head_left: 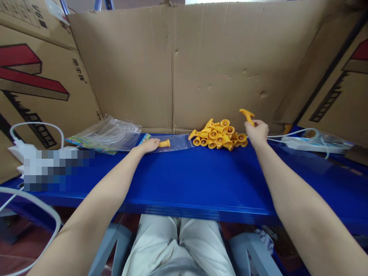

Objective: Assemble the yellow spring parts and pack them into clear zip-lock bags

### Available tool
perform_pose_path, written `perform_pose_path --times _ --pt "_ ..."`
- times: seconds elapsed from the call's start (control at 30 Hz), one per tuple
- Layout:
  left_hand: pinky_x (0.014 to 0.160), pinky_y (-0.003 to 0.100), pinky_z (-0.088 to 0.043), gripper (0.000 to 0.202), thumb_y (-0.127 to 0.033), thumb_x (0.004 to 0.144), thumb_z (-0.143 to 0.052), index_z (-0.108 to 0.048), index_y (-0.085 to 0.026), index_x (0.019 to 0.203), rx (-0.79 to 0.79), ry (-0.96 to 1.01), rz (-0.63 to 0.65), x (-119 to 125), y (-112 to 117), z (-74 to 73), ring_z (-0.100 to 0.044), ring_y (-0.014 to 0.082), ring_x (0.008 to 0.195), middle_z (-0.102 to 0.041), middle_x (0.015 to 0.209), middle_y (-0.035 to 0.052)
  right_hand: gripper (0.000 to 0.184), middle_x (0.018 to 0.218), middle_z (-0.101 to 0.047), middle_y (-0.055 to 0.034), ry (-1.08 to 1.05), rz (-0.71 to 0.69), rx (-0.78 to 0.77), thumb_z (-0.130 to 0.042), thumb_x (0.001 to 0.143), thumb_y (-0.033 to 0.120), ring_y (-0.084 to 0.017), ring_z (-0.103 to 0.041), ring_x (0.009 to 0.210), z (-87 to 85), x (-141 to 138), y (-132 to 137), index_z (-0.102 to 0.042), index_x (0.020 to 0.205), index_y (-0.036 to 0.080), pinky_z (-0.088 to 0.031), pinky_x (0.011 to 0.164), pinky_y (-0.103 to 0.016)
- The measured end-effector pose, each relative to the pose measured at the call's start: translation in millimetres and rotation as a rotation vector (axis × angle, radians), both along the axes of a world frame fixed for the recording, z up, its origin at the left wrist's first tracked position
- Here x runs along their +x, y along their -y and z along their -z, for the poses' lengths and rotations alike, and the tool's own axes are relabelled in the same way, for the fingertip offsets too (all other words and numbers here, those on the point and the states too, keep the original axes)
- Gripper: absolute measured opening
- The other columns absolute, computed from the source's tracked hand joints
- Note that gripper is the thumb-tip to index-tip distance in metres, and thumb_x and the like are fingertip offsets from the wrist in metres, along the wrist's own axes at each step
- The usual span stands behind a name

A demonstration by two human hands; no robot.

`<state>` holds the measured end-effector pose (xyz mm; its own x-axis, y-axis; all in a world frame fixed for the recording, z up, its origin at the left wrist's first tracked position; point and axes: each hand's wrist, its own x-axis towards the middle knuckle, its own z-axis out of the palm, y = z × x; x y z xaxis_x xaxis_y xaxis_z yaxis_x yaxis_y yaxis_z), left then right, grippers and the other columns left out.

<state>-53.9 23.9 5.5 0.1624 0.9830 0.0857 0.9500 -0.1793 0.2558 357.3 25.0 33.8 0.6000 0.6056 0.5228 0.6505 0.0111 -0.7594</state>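
My left hand (151,145) is closed around a yellow-orange plastic piece (165,143), its flared end pointing right. Under that hand lies a clear plastic bag (181,142) with a colourful header; whether the piece is in the bag or on top of it I cannot tell. My right hand (258,132) grips another yellow-orange T-handled plastic piece (247,114) by its lower part, raised above the table, with the crossbar up. Between my hands sits a pile of the same pieces (220,134), many with round hollow ends facing me.
A stack of clear bags (106,134) with printed headers lies at left. White plugs and cables (20,147) stand at the left edge, a white power strip (313,143) at right. Cardboard (138,69) walls the back of the blue table (195,180).
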Motion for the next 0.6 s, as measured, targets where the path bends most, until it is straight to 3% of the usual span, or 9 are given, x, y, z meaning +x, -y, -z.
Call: perform_pose_path --times 0.17,0.33,0.47,0.6 --pt "0.101 0.031 -0.033 0.048 -0.027 0.087 -0.024 -0.061 -0.013 0.114 0.020 0.024 0.002 -1 0 0.2 -0.048 0.0229 0.121 -0.054 0.131 0.0113 0.034 0.094 -0.068 -0.0096 0.172 -0.418 0.068 -0.057 0.074 0.028 -0.019 -0.062 0.081 -13.5 -59 13 -0.066 0.102 0.011 -0.047 0.074 -0.029" --pt "0.102 0.027 -0.033 0.043 -0.025 0.080 -0.034 -0.066 -0.018 0.108 0.001 0.092 0.005 -1 2 -2.6 -0.050 0.0203 0.120 -0.059 0.126 0.0056 0.024 0.081 -0.069 -0.0037 0.449 -0.825 -0.174 -0.059 0.071 0.024 -0.014 -0.060 0.067 -3.2 -101 27 -0.070 0.091 0.016 -0.047 0.064 -0.025" --pt "0.102 0.026 -0.033 0.039 -0.024 0.073 -0.042 -0.070 -0.022 0.100 0.011 0.170 -0.039 -1 4 -4.8 -0.050 0.0209 0.119 -0.064 0.118 0.0021 0.024 0.076 -0.068 -0.0014 0.602 -0.929 -0.317 -0.059 0.071 0.023 -0.013 -0.059 0.062 15.0 -117 28 -0.070 0.091 0.018 -0.045 0.057 -0.023" --pt "0.101 0.028 -0.035 0.037 -0.024 0.070 -0.043 -0.072 -0.023 0.094 0.010 0.241 -0.014 -1 4 -4.0 -0.051 0.0219 0.117 -0.067 0.113 0.0011 0.020 0.086 -0.070 -0.0031 0.702 -0.955 -0.301 -0.060 0.073 0.023 -0.016 -0.063 0.072 29.4 -125 26 -0.071 0.089 0.019 -0.047 0.064 -0.024"
